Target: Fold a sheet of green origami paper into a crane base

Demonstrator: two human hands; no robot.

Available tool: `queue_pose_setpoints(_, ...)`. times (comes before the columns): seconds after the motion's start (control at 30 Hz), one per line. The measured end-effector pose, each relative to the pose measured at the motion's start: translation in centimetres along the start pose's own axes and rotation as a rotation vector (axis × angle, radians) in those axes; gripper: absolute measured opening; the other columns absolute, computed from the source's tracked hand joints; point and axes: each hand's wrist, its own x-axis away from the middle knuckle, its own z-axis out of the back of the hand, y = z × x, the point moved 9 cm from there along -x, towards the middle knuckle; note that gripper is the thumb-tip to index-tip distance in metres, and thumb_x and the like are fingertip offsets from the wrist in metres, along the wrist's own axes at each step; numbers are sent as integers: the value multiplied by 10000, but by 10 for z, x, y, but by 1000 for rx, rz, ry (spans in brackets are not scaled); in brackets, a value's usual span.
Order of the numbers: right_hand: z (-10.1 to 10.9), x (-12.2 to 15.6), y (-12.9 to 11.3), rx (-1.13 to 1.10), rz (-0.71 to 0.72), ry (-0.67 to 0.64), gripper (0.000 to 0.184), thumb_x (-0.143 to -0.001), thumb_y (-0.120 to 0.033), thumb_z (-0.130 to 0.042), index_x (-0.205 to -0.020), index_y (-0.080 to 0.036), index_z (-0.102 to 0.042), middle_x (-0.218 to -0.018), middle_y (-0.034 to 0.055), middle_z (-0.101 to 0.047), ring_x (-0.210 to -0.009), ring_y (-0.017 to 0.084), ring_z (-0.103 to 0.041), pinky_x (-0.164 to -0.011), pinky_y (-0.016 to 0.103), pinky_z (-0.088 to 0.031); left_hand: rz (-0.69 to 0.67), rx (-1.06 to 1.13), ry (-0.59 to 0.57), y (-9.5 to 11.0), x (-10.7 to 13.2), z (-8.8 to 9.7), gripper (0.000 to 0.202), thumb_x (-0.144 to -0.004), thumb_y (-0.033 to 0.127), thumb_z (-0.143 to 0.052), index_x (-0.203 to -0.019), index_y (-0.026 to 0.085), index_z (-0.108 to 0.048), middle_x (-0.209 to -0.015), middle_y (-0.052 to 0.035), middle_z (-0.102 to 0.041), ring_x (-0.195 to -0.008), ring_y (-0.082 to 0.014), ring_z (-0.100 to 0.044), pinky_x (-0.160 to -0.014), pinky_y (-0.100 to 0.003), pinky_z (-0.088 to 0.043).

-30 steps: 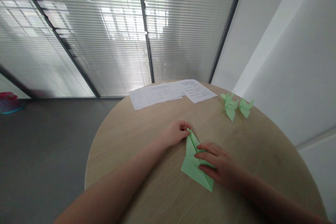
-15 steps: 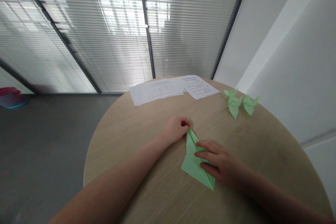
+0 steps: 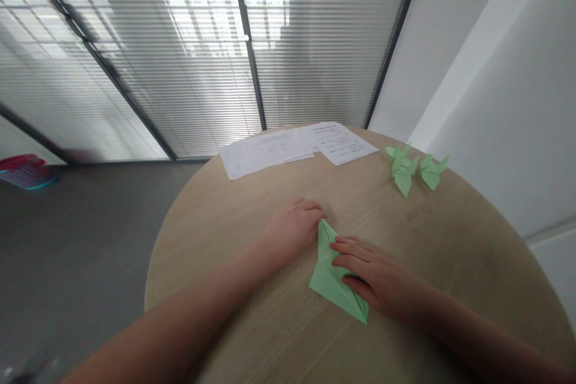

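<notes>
A sheet of light green paper [image 3: 328,279], folded into a pointed kite-like shape with a crease down its length, lies on the round wooden table [image 3: 216,210]. My left hand [image 3: 294,228] is at its far tip, fingers curled together and closed on that point; the thumb is mostly hidden. Across the paper's right side rests my right hand [image 3: 371,270], fingers stretched out and slightly apart, pressing flat on the surface. It covers part of the right edge.
Several green folded paper figures [image 3: 404,177] stand at the table's right back edge. Printed white sheets [image 3: 270,153] overlap at the far edge. A red and blue plastic basket [image 3: 27,173] sits on the floor at left. Blinds and a white wall border the table.
My left hand has rolled over at the paper's tip, so the thumb loop seen before is hidden. My right hand has shifted slightly left over the paper. The view has tilted a little.
</notes>
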Motion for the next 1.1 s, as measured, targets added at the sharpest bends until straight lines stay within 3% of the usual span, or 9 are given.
queue_pose_setpoints(0.07, 0, 0, 0, -7, -4, 0, 254, -966, -161, -546, -1191, -174, -662, -1396, 139, -645, -1367, 279, -541, -1174, 494, -424, -145, -120, -102, 20, 20, -10, 248, -990, 155, -510, -1124, 168, -719, -1197, -85, -724, -1118, -247, -661, -1011, -390, -527)
queue_pose_setpoints(0.17, -1, 0, 1, -6, -5, -4, 263, -958, -155, -554, -1197, -175, -663, -1396, 131, -647, -1362, 277, -546, -1176, 492, -422, -101, -193, -75, 23, 43, -18, 363, -1020, 224, -474, -1332, 93, -604, -1390, -151, -631, -1291, -278, -585, -1113, -418, -471)
queue_pose_setpoints(0.23, -2, 0, 1, -5, -9, -8, 267, -955, -153, -556, -1196, -183, -666, -1396, 123, -648, -1362, 272, -547, -1180, 485, -418, -120, -189, -122, 25, 51, -30, 434, -1044, 287, -429, -1423, 102, -534, -1512, -154, -531, -1391, -294, -506, -1171, -462, -410)
queue_pose_setpoints(0.33, -1, 0, 2, -13, -20, 0, 269, -953, -156, -553, -1191, -194, -672, -1394, 117, -652, -1361, 262, -548, -1186, 475, -412, -104, -158, -176, 21, 50, -39, 471, -1068, 311, -346, -1476, 125, -488, -1580, -138, -455, -1469, -297, -415, -1212, -505, -343)
queue_pose_setpoints(0.57, 0, 0, 1, 1, 3, 22, 264, -942, -148, -557, -1170, -185, -685, -1372, 126, -665, -1351, 263, -558, -1175, 460, -426, -109, -103, -197, 14, 46, -35, 505, -1071, 355, -345, -1515, 136, -445, -1597, -130, -432, -1509, -276, -349, -1251, -475, -256)
queue_pose_setpoints(0.7, 0, 3, 3, 24, -3, 31, 251, -948, -168, -569, -1163, -203, -696, -1399, 139, -643, -1380, 294, -527, -1156, 506, -436, -110, -131, -151, 15, 47, -31, 491, -1053, 367, -395, -1477, 138, -489, -1580, -159, -439, -1482, -303, -382, -1232, -479, -293)
queue_pose_setpoints(0.87, -1, 3, 8, 44, -47, 16, 230, -933, -187, -598, -1136, -220, -701, -1566, 188, -469, -1494, 353, -363, -1162, 605, -378, -118, -135, -119, 18, 45, -28, 463, -1048, 354, -410, -1440, 136, -526, -1493, -175, -513, -1403, -312, -469, -1204, -491, -339)
queue_pose_setpoints(1.1, -7, 0, 6, 71, -71, -74, 265, -950, -174, -551, -1191, -222, -650, -1555, 155, -501, -1479, 304, -405, -1216, 581, -303, -87, -84, -126, 15, 46, -28, 519, -1041, 395, -416, -1473, 115, -493, -1547, -166, -483, -1450, -305, -418, -1225, -484, -309)
